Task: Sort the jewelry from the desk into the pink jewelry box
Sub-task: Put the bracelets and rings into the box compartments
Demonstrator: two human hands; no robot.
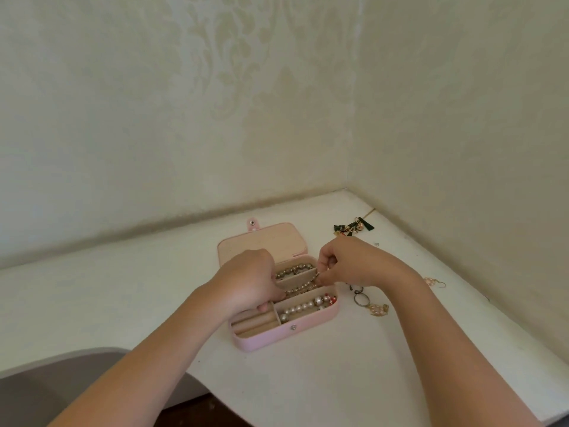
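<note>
Fingers (324, 267) of the right hand (348, 261) curled, thumb and forefinger pinching one end of a beaded bracelet (303, 285). Left hand (246, 278) curled over the other end, tips down inside the box, seemingly pinching it too. Bracelet stretched between them along the middle slot of the pink jewelry box (286, 336), partly in.

Near slot of the box: ring rolls (255, 322) at its left, pearl strand (303, 307) at its right. Far slot: another bead string (294, 269). Lid (261, 241) lies open behind the box.

Judgement: lower both ends together, with enough slack for the bracelet to settle within its own slot and not drape over the divider onto the pearls. Let go once it lies flat. Snagging on its neighbours is the likely risk.

On the surface (308, 380) right of the box: gold trinkets (377, 309) just beside, pink earring (434, 282) further right, green tasselled pieces (352, 228) behind and right. All of these not yet sorted.
</note>
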